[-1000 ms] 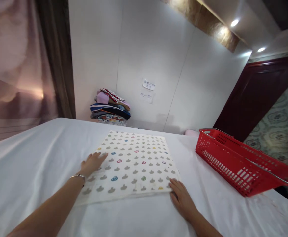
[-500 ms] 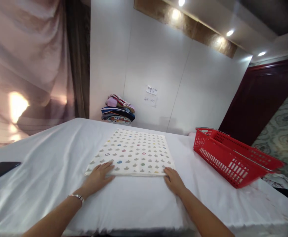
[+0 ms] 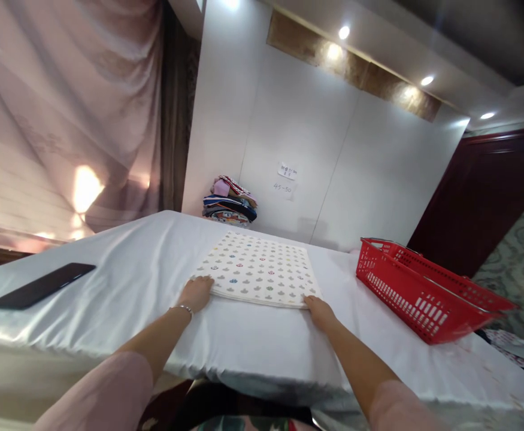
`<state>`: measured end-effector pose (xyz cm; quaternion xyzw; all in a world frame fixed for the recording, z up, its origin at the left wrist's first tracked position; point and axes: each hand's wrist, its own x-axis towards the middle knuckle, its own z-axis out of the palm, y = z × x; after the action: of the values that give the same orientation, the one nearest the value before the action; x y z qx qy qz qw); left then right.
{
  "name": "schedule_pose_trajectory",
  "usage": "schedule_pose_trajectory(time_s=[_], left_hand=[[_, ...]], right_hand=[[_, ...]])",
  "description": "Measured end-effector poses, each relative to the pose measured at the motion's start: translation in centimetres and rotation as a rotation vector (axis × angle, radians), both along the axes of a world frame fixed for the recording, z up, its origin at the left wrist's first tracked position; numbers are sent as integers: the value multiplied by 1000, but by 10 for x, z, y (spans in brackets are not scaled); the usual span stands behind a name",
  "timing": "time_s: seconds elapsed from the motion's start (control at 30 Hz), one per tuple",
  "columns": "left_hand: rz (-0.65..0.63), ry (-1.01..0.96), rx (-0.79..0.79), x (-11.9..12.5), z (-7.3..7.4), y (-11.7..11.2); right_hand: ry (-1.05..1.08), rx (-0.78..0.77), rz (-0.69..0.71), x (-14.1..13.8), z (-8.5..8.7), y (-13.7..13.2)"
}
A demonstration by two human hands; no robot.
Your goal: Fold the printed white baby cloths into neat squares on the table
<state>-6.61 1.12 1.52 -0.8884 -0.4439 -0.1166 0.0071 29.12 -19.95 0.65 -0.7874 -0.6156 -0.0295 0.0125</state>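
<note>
A folded white cloth [image 3: 255, 269] with small grey motifs and a few coloured ones lies flat on the white-covered table [image 3: 253, 341]. My left hand [image 3: 196, 292] is at its near left corner, fingers curled over the edge. At the near right corner my right hand [image 3: 320, 311] holds the edge, fingertips on top and the thumb low at the side. The near edge shows several layers and looks slightly raised. The undersides of both grips are hidden.
A red plastic basket [image 3: 423, 296] with metal handles stands on the right. On the left lies a black phone-like slab [image 3: 41, 286]. A stack of folded clothes [image 3: 230, 202] rests by the back wall. The table's front edge is close to my body.
The view has tilted and shifted, showing more of the front edge and my lap. My hands have gone from lying flat on the cloth's near corners to gripping them.
</note>
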Motion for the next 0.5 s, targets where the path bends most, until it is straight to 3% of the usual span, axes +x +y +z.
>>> schedule_pose_trajectory(time_s=[0.27,0.5], left_hand=[[-85,17,31,-18,8,-1],[-217,-52,31,-42,11,-24]], right_hand=[[-37,36,-54,-3,6,-11],[-60,80,-9,-4,0,-51]])
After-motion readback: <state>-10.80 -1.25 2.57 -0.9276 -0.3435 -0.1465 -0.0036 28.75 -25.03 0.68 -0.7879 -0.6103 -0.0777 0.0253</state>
